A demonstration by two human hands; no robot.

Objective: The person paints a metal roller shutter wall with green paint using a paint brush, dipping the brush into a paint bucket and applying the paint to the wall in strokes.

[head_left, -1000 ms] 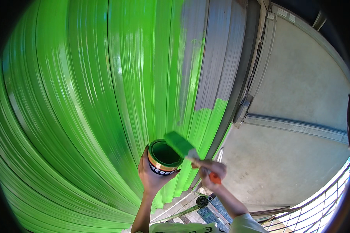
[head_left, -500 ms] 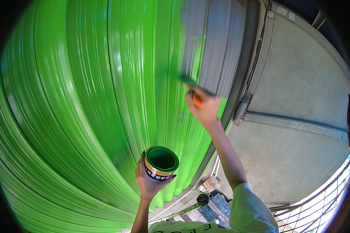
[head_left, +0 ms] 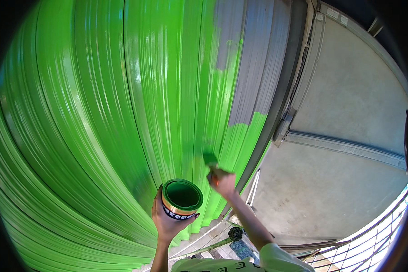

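My left hand is wrapped round a paint can, whose open top shows green paint inside. In my right hand is a paintbrush with an orange part on its handle; my fingers hide much of that handle. The brush's dark green bristles are at the corrugated metal wall, just above and to the right of the can. Most of this wall is glossy bright green. A grey strip of bare metal stands at its upper right, with a ragged green edge.
Right of the metal runs a dark vertical post, then a pale grey wall with a metal rail. Below are a floor with stacked planks or slabs, a dark roll and a barred railing.
My right hand has brought the brush down the wall, and green now covers more of the grey beside it. The can in my left hand has shifted slightly left and down.
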